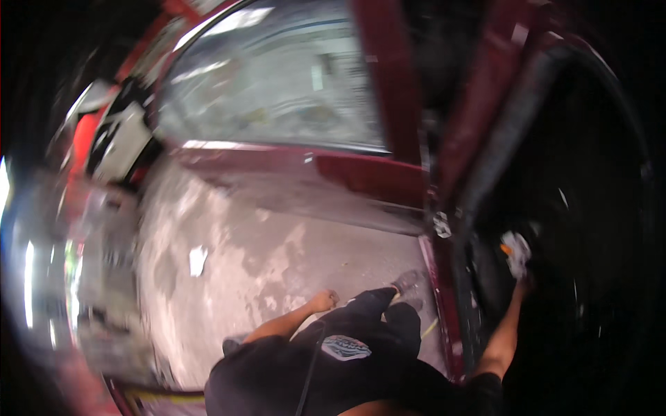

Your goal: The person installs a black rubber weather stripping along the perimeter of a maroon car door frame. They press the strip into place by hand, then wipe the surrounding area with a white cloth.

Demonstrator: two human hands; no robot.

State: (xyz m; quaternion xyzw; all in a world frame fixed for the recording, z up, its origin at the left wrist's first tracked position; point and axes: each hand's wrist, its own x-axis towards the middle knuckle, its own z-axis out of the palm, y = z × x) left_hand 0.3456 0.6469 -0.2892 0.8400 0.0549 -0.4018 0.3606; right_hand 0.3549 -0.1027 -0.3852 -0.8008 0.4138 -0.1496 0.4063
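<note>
My right arm reaches through the open doorway of a dark red car into its dim interior. My right hand (525,281) is closed at the lower end of a crumpled white cloth (517,258) with an orange patch at its upper left edge. Shadow hides most of those fingers. My left hand (323,301) hangs low beside my dark trousers, over the floor. Its fingers are curled in, and nothing shows in them. Both hands are somewhat blurred.
The open car door (368,179) with its window (270,83) stands ahead of me. The door sill (444,305) runs beside my shoes (408,283). A white scrap (198,261) lies on the stained concrete floor (236,305). Red and white objects stand at far left, blurred.
</note>
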